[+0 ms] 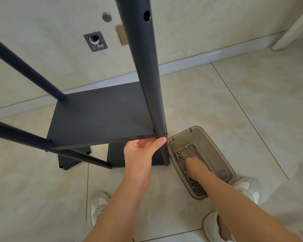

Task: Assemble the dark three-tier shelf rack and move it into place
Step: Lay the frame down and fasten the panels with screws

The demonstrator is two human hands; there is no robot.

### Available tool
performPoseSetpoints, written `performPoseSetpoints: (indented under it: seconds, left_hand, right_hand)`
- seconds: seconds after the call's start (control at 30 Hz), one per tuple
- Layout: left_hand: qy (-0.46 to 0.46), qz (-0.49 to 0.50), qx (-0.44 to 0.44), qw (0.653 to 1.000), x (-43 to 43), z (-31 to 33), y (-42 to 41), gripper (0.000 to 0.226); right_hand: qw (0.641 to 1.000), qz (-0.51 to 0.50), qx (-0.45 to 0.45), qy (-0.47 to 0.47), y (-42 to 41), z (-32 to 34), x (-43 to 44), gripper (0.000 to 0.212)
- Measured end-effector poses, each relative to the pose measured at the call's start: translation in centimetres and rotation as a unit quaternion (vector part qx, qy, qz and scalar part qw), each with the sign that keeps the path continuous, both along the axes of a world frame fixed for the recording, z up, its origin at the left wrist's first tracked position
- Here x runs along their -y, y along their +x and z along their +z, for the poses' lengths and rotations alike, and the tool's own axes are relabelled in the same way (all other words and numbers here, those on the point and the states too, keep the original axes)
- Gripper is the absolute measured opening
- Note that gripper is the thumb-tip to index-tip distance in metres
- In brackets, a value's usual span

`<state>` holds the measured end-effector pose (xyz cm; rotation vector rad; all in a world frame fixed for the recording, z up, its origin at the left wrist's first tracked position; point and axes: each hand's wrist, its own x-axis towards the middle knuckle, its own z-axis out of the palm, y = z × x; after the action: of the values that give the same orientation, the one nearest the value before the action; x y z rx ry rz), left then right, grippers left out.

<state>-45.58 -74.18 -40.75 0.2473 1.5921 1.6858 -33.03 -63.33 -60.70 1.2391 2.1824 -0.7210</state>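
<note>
1. The rack [101,109] stands on the tile floor [234,105] in the centre left of the frame, close to the wall [42,32].
2. Its flat shelf [94,124] sits between dark poles, and a lower board [115,157] shows beneath it.
3. The nearest pole [143,67] runs from the top of the frame down to the shelf's front right corner.
4. The left hand [142,151], at centre, grips that corner: fingers curl under the shelf's edge and the thumb lies along it, touching the pole.
5. The right hand [193,165] reaches down into a brownish tub [222,154], lower right of centre, just beside the rack's foot.
6. Its fingertips are buried among the screws [180,156] (I cannot tell whether they pinch one).
7. White shoes [99,205] show at the bottom of the frame.
</note>
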Motion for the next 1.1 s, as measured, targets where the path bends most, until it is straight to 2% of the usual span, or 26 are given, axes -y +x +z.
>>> performPoseSetpoints:
  seconds: [0.2, 0.3, 0.37, 0.43, 0.6, 0.63, 0.73, 0.8, 0.87, 1.0, 1.1]
  left_hand:
    - [-0.010, 0.001, 0.000, 1.000, 0.1, -0.2, -0.1, 0.025]
    - [-0.009, -0.001, 0.001, 1.000, 0.2, -0.2, 0.0, 0.021]
    - [-0.004, -0.003, 0.002, 1.000, 0.2, -0.1, -0.1, 0.027]
    - [0.000, -0.005, 0.000, 1.000, 0.2, -0.2, -0.1, 0.032]
    - [0.004, -0.015, 0.004, 1.000, 0.4, -0.3, 0.0, 0.019]
    - [0.003, -0.015, 0.003, 1.000, 0.5, -0.3, 0.0, 0.019]
    - [0.005, -0.012, 0.006, 1.000, 0.6, -0.4, 0.0, 0.020]
    - [0.009, -0.009, 0.009, 1.000, 0.6, -0.4, 0.0, 0.023]
    - [0.008, -0.009, 0.007, 1.000, 0.6, -0.4, -0.1, 0.028]
    - [0.008, -0.010, 0.006, 1.000, 0.6, -0.5, 0.0, 0.026]
    - [0.007, -0.010, 0.004, 1.000, 0.7, -0.5, -0.1, 0.032]
  right_hand:
    - [1.000, -0.026, -0.005, 0.008, 0.4, -0.6, -0.1, 0.023]
    - [0.997, -0.075, -0.028, 0.011, 0.8, -1.1, -0.2, 0.047]
    - [0.994, -0.104, -0.043, -0.006, 1.0, -1.4, -0.4, 0.059]
    - [0.994, -0.102, -0.042, -0.013, 1.1, -1.8, -0.4, 0.055]
    - [0.998, -0.066, -0.004, -0.014, 1.1, -2.0, -0.5, 0.026]
    - [0.998, -0.066, 0.001, -0.013, 1.1, -1.9, -0.5, 0.029]
    - [0.994, -0.105, -0.028, 0.004, 1.0, -2.0, -0.5, 0.058]
    - [0.988, -0.143, -0.058, 0.004, 1.0, -2.2, -0.5, 0.063]
    - [0.985, -0.159, -0.063, 0.000, 1.2, -2.3, -0.8, 0.057]
    - [0.987, -0.160, -0.007, -0.028, 2.0, -2.3, -1.1, 0.024]
    - [0.986, -0.165, -0.016, -0.025, 2.2, -2.6, -1.0, 0.034]
